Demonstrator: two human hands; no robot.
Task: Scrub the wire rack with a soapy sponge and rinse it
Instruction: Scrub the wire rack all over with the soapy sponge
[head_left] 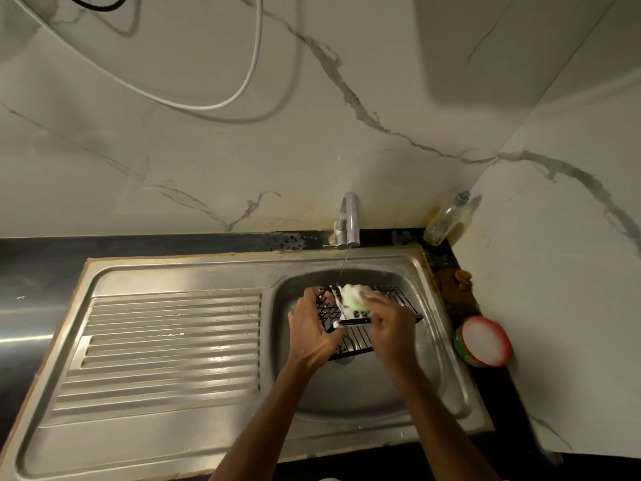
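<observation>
Wire rack (350, 328) gripped over sink (399, 394) by left hand (312, 328); right hand (388, 324) clutches sponge (352, 300).

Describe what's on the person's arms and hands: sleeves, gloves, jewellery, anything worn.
Both forearms are bare up to the frame's bottom edge: no sleeves show. The left hand and right hand wear no gloves, and no watch, bracelet or ring is visible. White soap foam clings to the right hand's fingers.
</observation>
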